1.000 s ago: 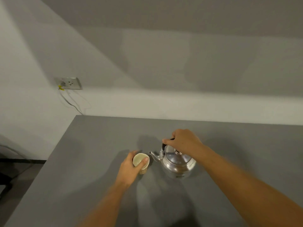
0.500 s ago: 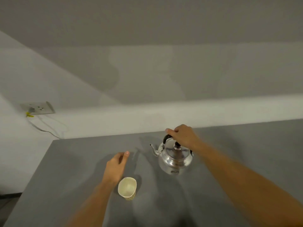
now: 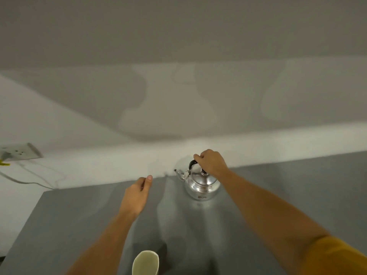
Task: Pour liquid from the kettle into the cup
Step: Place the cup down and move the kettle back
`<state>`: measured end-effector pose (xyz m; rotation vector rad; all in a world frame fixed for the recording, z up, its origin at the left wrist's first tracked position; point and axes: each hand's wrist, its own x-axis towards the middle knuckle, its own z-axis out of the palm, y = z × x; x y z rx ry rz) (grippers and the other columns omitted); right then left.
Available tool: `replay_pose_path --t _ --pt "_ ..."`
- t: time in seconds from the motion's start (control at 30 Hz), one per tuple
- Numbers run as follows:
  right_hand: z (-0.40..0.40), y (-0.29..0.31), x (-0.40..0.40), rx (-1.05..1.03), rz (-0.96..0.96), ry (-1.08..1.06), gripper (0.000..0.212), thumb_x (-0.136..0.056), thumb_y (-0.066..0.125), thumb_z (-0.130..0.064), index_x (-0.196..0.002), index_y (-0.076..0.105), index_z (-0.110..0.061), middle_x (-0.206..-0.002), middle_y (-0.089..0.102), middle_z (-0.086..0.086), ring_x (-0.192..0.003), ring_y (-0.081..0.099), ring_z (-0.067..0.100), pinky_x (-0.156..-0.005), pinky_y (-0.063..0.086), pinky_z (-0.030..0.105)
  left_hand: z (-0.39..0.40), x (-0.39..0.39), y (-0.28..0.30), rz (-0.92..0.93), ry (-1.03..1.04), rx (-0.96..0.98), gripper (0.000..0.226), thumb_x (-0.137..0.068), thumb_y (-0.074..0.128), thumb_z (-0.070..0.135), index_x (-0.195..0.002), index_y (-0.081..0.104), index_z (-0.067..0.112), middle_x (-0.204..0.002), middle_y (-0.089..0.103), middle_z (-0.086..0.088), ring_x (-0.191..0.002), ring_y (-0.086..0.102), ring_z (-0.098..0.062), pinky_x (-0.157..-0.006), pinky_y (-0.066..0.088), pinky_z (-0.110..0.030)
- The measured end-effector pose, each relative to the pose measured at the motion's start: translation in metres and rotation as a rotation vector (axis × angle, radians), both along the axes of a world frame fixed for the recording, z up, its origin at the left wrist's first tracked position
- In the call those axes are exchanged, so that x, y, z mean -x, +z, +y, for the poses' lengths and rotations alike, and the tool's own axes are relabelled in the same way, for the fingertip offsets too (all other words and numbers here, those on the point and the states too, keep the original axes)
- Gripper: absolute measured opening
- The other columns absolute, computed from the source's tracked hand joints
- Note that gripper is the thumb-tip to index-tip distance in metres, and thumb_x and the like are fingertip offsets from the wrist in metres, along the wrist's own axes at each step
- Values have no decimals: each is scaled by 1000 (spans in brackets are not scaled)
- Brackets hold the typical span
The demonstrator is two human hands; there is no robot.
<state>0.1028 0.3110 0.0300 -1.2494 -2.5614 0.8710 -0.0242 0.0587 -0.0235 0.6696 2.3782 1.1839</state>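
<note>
We find the steel kettle [image 3: 201, 184] upright on the grey worktop [image 3: 288, 195] near its far edge, our right hand [image 3: 211, 163] closed around its black handle. The pale cup [image 3: 145, 262] stands at the near edge, well apart. Our left hand [image 3: 137, 193] hovers between them, loosely curled, holding nothing.

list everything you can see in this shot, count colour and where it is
kettle: 1, shiny silver with a black handle, on the table toward the far edge, spout pointing left
cup: 1, pale cream, at the near bottom edge of the view, upright, apart from both hands
table: 1, grey, fills the lower half
wall socket: 1, pale, on the wall at far left
cable: 1, pale, trailing from the socket area along the wall
left hand: 1, held over the table left of the kettle, holding nothing
right hand: 1, closed on the kettle's handle
sleeve: 1, mustard yellow, bottom right
</note>
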Motion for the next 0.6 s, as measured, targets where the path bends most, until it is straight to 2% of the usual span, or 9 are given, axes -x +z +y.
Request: replay_pose_path --t 0.17,0.33,0.43,0.5,0.6 --pt "1 -7 6 -31 -39 19 47 -87 50 -40 -48 45 -14 -45 47 3 -53 49 24 -52 38 30 6 3 5 9 -11 -25 56 -101 38 63 -102 68 15 -103 76 -15 -100 71 -32 -92 53 -45" --pt "1 -12 9 -73 -51 63 49 -87 51 -43 -48 45 -15 -45 45 1 -53 49 23 -54 40 32 5 1 5 19 -15 -30 56 -99 38 65 -99 67 17 -102 76 -13 -99 72 -30 -91 54 -44" --pt "-1 -10 7 -78 -50 81 50 -90 51 -46 -50 48 -16 -49 50 1 -58 52 24 -58 41 32 0 -3 9 37 -12 -19 57 -100 38 64 -99 67 15 -100 76 -12 -98 72 -29 -90 54 -45" --pt "-2 -4 4 -91 -65 112 46 -93 49 -47 -57 55 -18 -58 57 0 -66 56 23 -64 44 33 -5 -7 14 51 -13 -18 56 -101 38 62 -99 67 13 -100 76 -14 -98 71 -30 -91 53 -46" --pt "-6 10 -6 -158 -12 133 36 -94 52 -44 -85 70 -14 -84 68 3 -86 60 25 -80 49 38 -14 -16 25 59 -23 -23 54 -101 39 60 -103 68 14 -100 76 -10 -98 71 -28 -93 54 -46"
